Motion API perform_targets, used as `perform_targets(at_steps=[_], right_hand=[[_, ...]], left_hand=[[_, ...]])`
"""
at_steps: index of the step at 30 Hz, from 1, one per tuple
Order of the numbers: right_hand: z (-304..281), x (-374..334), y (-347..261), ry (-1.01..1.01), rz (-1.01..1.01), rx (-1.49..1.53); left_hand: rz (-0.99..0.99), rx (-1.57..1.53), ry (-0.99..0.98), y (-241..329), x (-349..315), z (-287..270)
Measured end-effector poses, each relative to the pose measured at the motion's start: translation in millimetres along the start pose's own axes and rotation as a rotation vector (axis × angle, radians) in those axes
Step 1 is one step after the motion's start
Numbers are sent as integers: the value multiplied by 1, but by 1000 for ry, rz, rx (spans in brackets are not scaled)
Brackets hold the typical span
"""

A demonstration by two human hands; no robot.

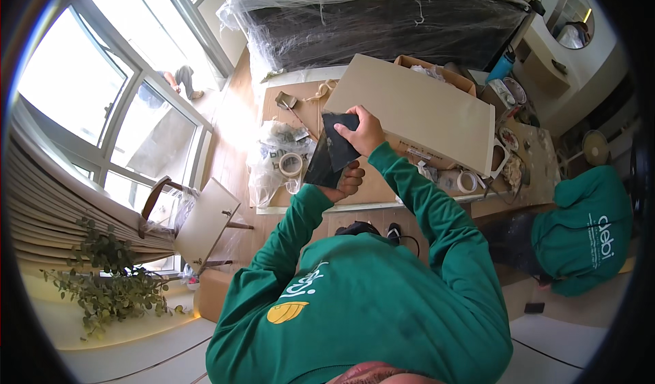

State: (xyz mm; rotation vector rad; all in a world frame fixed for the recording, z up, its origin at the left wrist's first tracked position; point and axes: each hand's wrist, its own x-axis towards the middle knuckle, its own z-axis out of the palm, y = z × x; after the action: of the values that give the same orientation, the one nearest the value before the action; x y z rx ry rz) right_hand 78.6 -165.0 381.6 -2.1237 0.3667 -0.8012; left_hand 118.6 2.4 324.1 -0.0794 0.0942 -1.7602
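Observation:
My right hand (366,131) pinches a matte black sheet (344,153), thumb on its upper face. The sheet looks like sandpaper, but its grain is too small to make out. Below it lies a dark, glossy flat piece (318,172), partly covered by the sheet. My left hand (348,185) grips this piece along its lower right edge, fingers curled. Both are held in front of my chest, above a table covered with brown cardboard (310,92). Just left of them, a roll of masking tape (290,165) rests on crumpled clear plastic (265,172).
A large beige panel (416,104) lies at the right of the table, with another tape roll (467,182) near its front edge. A plastic-wrapped dark object (382,29) stands behind. A wrapped chair (198,220) is left; a co-worker in green (580,230) is right.

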Motion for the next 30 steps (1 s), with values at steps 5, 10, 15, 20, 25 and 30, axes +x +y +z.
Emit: perform_targets(at_steps=[5, 10, 15, 20, 25, 30], right_hand=[[0, -10, -4, -93, 20, 11], [-11, -8, -16, -81, -7, 77], [-25, 25, 5, 119, 56, 28], [-10, 1, -20, 25, -90, -72], [-17, 20, -9, 70, 39, -11], [-2, -22, -48, -177, 25, 45]], left_hand=[[54, 76, 95, 1, 4, 9], [20, 52, 89, 0, 3, 7], [-98, 28, -35, -2, 7, -2], [-83, 29, -9, -4, 5, 1], [-94, -22, -66, -2, 14, -5], [62, 68, -136, 13, 19, -43]])
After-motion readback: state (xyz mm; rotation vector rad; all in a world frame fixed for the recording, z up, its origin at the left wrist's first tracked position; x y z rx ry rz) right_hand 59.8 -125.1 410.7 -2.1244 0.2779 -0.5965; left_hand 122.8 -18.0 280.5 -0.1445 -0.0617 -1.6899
